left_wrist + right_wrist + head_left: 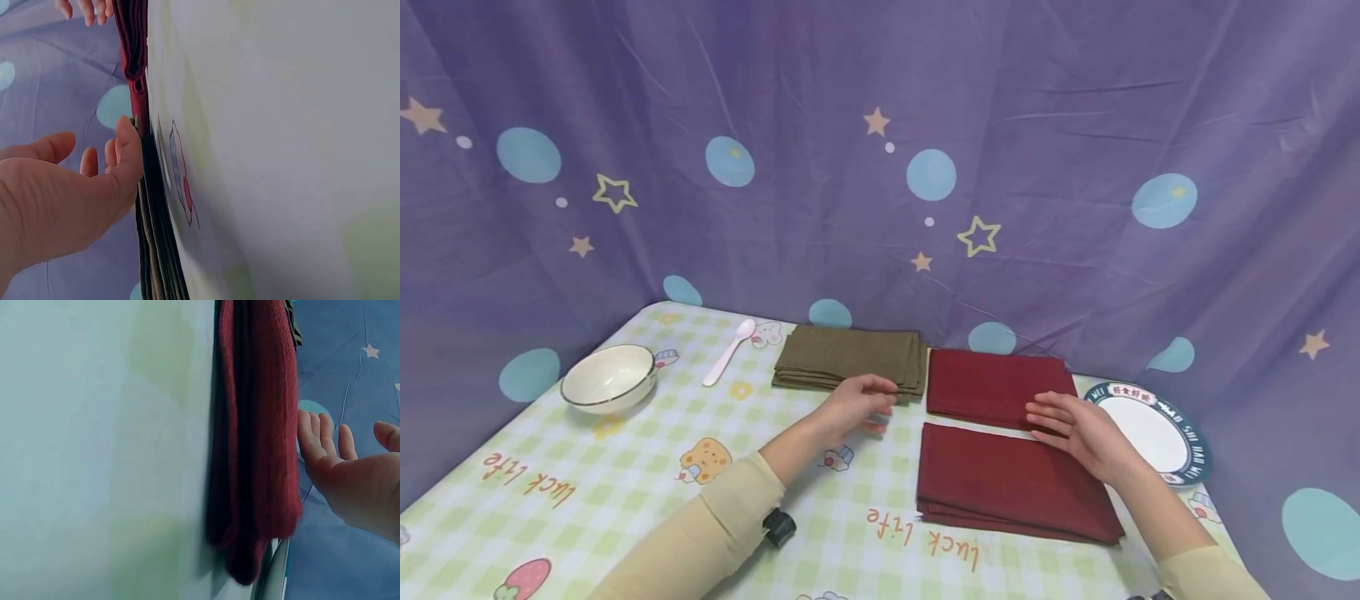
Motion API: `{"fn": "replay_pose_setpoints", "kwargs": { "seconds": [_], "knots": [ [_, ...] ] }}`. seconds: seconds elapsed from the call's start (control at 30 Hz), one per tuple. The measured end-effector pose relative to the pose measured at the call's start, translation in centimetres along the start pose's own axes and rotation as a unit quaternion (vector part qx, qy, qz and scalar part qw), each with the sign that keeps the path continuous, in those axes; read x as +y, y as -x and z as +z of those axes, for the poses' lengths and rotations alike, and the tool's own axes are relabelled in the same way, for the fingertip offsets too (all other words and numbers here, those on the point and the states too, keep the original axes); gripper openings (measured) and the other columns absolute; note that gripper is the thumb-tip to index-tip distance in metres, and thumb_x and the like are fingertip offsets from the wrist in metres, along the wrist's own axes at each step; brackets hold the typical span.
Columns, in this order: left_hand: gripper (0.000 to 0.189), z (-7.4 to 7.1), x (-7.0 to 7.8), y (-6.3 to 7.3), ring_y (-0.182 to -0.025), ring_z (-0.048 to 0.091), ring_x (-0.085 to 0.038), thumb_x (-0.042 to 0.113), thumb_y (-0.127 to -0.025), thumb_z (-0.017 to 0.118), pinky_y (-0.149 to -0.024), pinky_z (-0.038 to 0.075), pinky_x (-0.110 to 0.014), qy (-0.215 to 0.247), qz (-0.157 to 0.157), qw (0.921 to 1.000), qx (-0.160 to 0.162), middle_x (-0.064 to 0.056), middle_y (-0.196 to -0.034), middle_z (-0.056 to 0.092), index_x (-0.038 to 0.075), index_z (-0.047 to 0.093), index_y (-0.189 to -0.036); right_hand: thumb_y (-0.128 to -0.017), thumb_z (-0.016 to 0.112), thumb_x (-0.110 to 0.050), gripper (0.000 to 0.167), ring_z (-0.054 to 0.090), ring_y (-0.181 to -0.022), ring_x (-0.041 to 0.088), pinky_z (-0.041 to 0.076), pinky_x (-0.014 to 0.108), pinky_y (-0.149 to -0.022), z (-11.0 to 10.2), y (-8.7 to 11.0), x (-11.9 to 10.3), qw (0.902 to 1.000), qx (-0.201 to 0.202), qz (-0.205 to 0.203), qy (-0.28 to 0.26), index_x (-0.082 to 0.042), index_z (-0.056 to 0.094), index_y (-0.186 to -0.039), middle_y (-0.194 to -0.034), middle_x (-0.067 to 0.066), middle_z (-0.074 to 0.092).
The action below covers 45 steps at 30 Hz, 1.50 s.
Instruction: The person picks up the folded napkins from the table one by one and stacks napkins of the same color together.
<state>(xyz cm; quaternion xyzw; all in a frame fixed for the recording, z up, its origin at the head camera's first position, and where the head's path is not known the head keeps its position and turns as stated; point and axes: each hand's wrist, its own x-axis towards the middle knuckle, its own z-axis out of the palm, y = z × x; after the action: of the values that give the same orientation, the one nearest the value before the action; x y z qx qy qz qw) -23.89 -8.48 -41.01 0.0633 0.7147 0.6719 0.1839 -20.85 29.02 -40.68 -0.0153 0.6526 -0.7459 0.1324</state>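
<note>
Two red cloths (1007, 487) lie right of a brown cloth (842, 354) in the head view; left wrist: left hand (69, 197), loosely bent, empty, near the brown cloth; right wrist: right hand (356, 478), fingers extended, empty, near the red cloths.

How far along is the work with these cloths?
Looks done: the brown cloth, back red cloth and front red cloth lie folded. In hand: nothing; the left hand and right hand are open near the cloths. Remaining: perhaps only adjusting their placement; no unfolded cloth shows.
</note>
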Motion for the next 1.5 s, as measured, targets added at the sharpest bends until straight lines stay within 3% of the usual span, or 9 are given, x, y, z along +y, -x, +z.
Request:
{"fn": "replay_pose_setpoints", "kwargs": {
  "seconds": [0.13, 0.37, 0.53, 0.77, 0.97, 1.2, 1.5],
  "knots": [
    [0.035, 0.6, 0.0, 0.1, -0.116, 0.058, -0.04, 0.008, -0.1, 0.059, -0.087, 0.058, -0.047, -0.006, -0.006, 0.9998, -0.02, -0.025, -0.131, 0.057, -0.006, 0.056, -0.132, -0.109, 0.048, -0.026, 0.041, 0.065, -0.116, 0.026, 0.052, 0.044, -0.099, -0.6, 0.6, 0.2, 0.9999, 0.007, 0.008, 0.008, 0.007, 0.049, -0.133, -0.127, 0.015, 0.066],
    [0.043, 1.5, 0.2, 0.3, -0.12, 0.056, -0.041, 0.009, -0.099, 0.06, -0.088, 0.058, -0.047, -0.018, -0.027, 0.9968, -0.073, -0.026, -0.135, 0.054, -0.007, 0.05, -0.139, -0.109, 0.048, -0.03, 0.061, 0.064, -0.118, 0.023, 0.052, 0.041, -0.1, -1.7, 2.0, 0.1, 0.9987, 0.015, 0.024, 0.041, 0.015, 0.031, -0.147, -0.133, 0.015, 0.063],
    [0.047, 2.3, 0.2, 0.2, -0.123, 0.055, -0.042, 0.009, -0.099, 0.061, -0.087, 0.058, -0.046, -0.022, -0.041, 0.9944, -0.095, -0.023, -0.138, 0.053, -0.006, 0.049, -0.141, -0.11, 0.046, -0.029, 0.062, 0.064, -0.117, 0.021, 0.052, 0.04, -0.099, -2.5, 3.3, 0.0, 0.9965, 0.023, 0.025, 0.076, 0.017, 0.029, -0.148, -0.135, 0.016, 0.061],
    [0.045, 3.1, 0.3, -0.1, -0.122, 0.055, -0.043, 0.005, -0.099, 0.061, -0.086, 0.059, -0.047, -0.027, -0.042, 0.9935, -0.103, -0.027, -0.136, 0.055, -0.011, 0.048, -0.139, -0.11, 0.045, -0.028, 0.06, 0.066, -0.113, 0.016, 0.054, 0.039, -0.096, -3.3, 5.4, -0.4, 0.9879, 0.049, 0.035, 0.143, 0.018, 0.033, -0.146, -0.136, 0.022, 0.059],
    [0.045, 3.5, 0.3, -0.3, -0.122, 0.055, -0.04, 0.002, -0.099, 0.06, -0.086, 0.059, -0.046, -0.034, -0.049, 0.9923, -0.109, -0.027, -0.133, 0.056, -0.014, 0.047, -0.139, -0.108, 0.049, -0.026, 0.055, 0.069, -0.102, 0.012, 0.058, 0.036, -0.089, -3.7, 7.2, -0.8, 0.9725, 0.096, 0.061, 0.203, 0.018, 0.043, -0.139, -0.124, 0.019, 0.067],
    [0.044, 3.6, 0.3, -0.4, -0.119, 0.056, -0.037, -0.002, -0.098, 0.058, -0.085, 0.059, -0.046, -0.039, -0.057, 0.9912, -0.113, -0.024, -0.13, 0.057, -0.015, 0.048, -0.138, -0.106, 0.05, -0.026, 0.052, 0.066, -0.107, 0.033, 0.06, 0.042, -0.082, -3.4, 8.3, -1.0, 0.9436, 0.118, 0.119, 0.286, 0.018, 0.047, -0.134, -0.123, 0.028, 0.063],
    [0.039, 3.3, 0.5, -0.6, -0.121, 0.058, -0.036, 0.005, -0.102, 0.058, -0.089, 0.057, -0.045, -0.036, -0.074, 0.9927, -0.088, -0.02, -0.134, 0.059, -0.005, 0.054, -0.14, -0.103, 0.054, -0.024, 0.058, 0.066, -0.088, 0.022, 0.061, 0.042, -0.075, -2.3, 8.1, -0.3, 0.9534, 0.121, 0.126, 0.246, 0.016, 0.036, -0.141, -0.109, 0.018, 0.066]
  ]
}}
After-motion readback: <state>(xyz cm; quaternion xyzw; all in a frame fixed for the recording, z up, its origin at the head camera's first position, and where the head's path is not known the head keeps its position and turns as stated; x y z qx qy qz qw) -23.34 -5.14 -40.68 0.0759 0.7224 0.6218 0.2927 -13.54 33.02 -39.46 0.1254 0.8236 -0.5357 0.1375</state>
